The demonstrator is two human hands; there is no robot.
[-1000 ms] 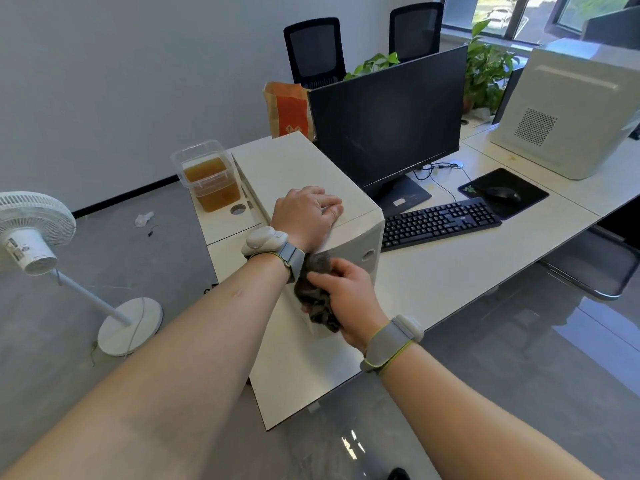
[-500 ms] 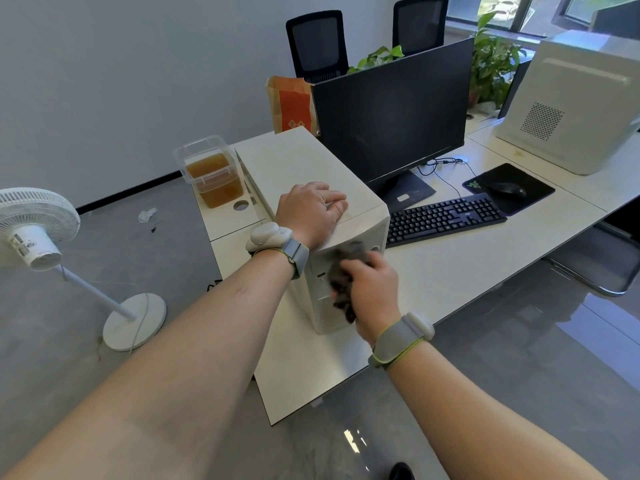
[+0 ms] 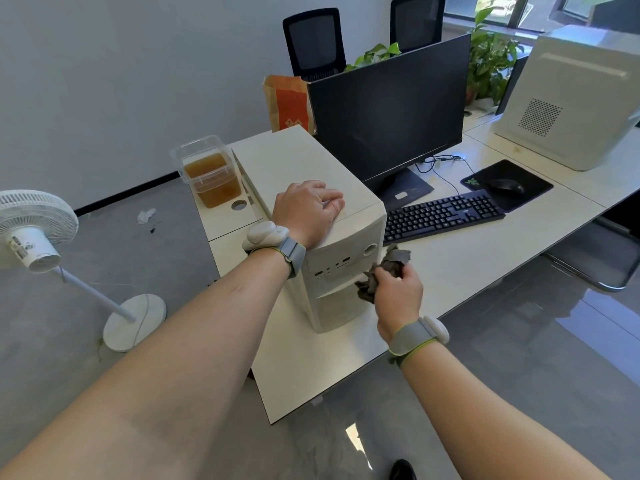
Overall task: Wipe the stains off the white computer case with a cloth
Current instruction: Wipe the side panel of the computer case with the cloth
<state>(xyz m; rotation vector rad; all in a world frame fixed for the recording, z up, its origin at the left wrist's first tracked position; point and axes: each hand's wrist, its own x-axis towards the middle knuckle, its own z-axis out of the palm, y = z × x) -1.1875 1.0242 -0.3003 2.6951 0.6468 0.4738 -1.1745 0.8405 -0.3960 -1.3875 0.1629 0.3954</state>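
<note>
our left hand rests flat, steadying the computer case, while our right hand grips the cloth at its front corner.

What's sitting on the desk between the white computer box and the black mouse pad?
In the head view, the black keyboard lies between the white computer case and the mouse pad, in front of the monitor.

White computer case upright on desk; crumpled dark grey cloth against front panel's right edge
</note>
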